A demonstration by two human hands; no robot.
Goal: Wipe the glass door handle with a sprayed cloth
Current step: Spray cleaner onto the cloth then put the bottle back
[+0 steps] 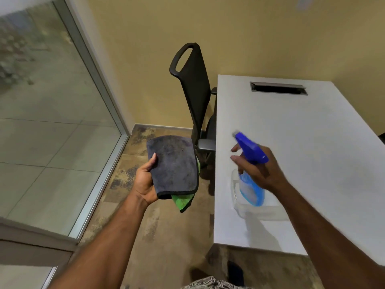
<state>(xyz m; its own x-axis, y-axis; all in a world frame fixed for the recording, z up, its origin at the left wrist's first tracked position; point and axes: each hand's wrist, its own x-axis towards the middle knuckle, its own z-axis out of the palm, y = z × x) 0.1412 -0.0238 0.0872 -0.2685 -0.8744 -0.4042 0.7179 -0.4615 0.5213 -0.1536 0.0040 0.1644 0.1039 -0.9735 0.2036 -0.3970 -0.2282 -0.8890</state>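
Note:
My left hand (145, 180) holds a folded cloth (175, 165), grey on the upper side with a green underside showing at its lower corner, flat in front of me above the floor. My right hand (258, 167) grips a spray bottle (250, 180) with a blue trigger head and blue liquid in a clear body, just above the white table. Its nozzle points left toward the cloth, a short gap apart. The bottle is motion-blurred. No door handle is in view; a glass panel (45, 126) in a metal frame fills the left side.
A white table (312, 153) with a metal cable slot (279, 88) stands on the right. A black office chair (193, 88) sits between the table and the glass, against a yellow wall. The floor below is brown patterned tile.

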